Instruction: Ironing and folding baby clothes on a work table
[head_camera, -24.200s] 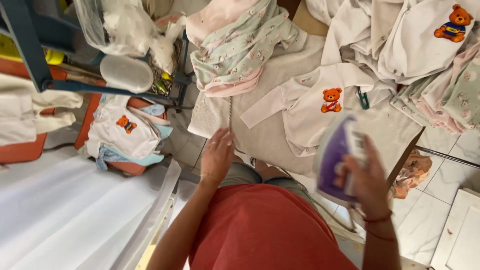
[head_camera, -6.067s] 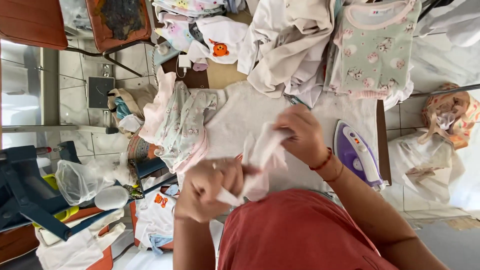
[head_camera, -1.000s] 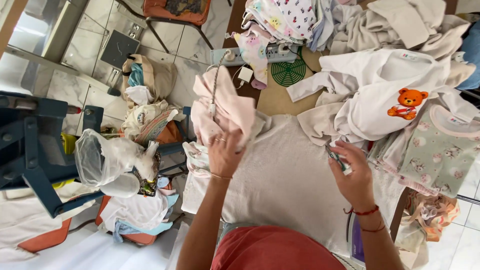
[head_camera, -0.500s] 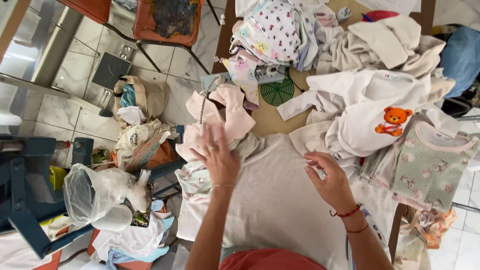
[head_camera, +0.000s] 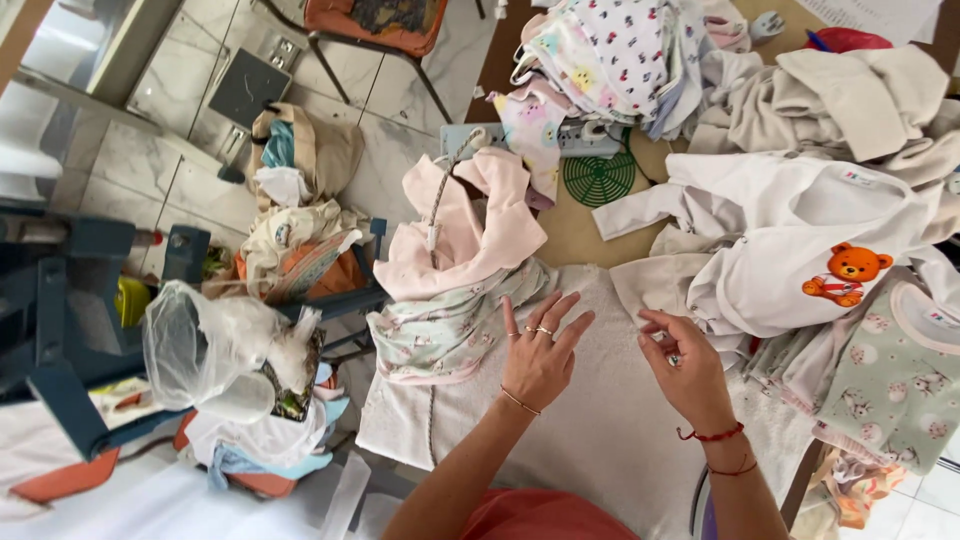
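Head cam: L hand (head_camera: 538, 352) flat, fingers spread, empty, resting on white towel-covered board (head_camera: 600, 440), just beside folded pink garment (head_camera: 462, 225) stacked on a patterned one (head_camera: 450, 330). R hand (head_camera: 688, 368) loosely curled, grips nothing, fingertips at edge of white bear-print garment (head_camera: 800, 250), which lies at board's far-right w/ sleeve spread across brown tabletop (head_camera: 575, 225).

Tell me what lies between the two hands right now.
Only bare white towel lies between the left hand and right hand, seen in the head view.
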